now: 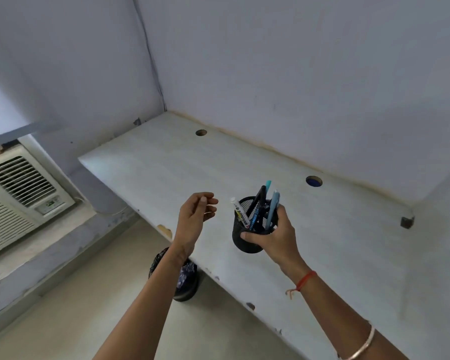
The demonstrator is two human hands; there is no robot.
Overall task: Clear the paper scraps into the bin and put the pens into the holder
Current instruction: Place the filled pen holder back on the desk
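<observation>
Over desk (244, 165), pens (272, 209) near-upright in holder (247, 246)

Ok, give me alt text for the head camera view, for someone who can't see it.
The right hand grips a black mesh pen holder holding several pens over a pale desk, while the left hand hovers beside it, fingers loosely curled, holding nothing. A dark bin stands on the floor by the desk's near edge.
</observation>
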